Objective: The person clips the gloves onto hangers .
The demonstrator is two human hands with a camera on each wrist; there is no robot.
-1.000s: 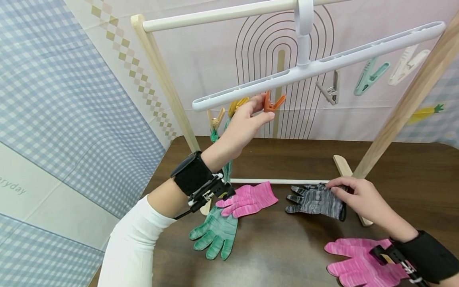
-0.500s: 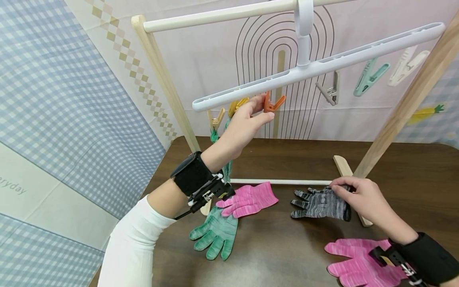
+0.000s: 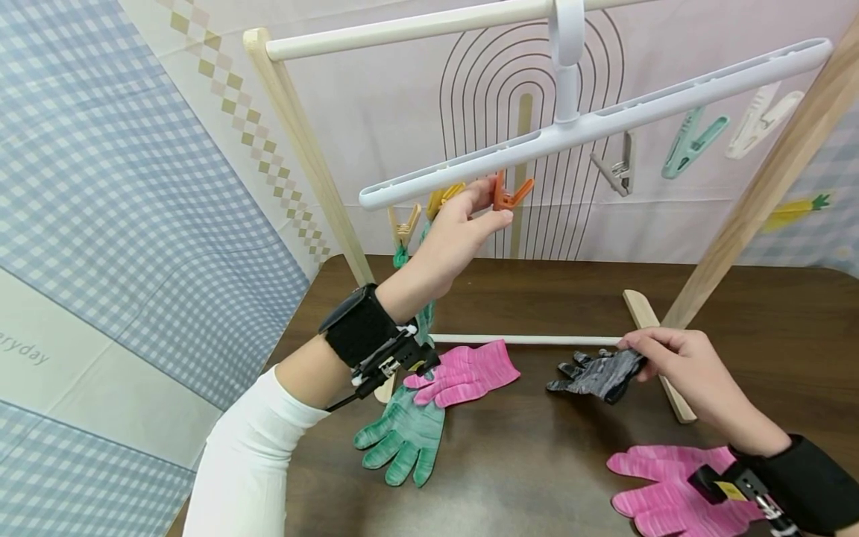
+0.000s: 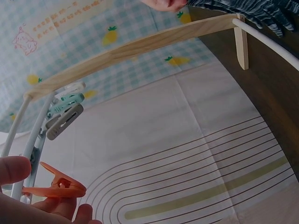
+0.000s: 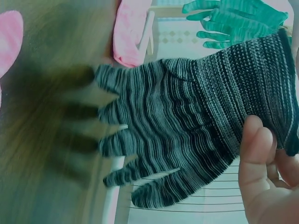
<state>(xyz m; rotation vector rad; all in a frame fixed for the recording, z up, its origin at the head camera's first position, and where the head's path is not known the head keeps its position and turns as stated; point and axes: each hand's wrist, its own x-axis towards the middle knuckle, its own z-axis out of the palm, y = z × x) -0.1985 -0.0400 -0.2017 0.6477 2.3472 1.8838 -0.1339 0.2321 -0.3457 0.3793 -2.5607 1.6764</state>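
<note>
At the hanger, my left hand holds an orange clothespin that hangs from the bar, with thumb and curled fingers about it. The handles of the clothespin stand spread in the left wrist view. My right hand pinches the cuff of a grey-and-black striped knit glove between thumb and fingers. Seen from the right wrist, the glove is stretched flat with its fingers pointing left, raised over the table, where its shadow falls.
Pink gloves and a green glove lie on the brown table. Wooden and yellow clothespins hold hanging green material at left. Grey, mint and white clothespins hang at right. A wooden rack carries the hanger.
My right hand has drawn the grey-and-black glove slightly right and tipped it up, so it shows narrower in the head view. The left hand has stayed at the orange clothespin.
</note>
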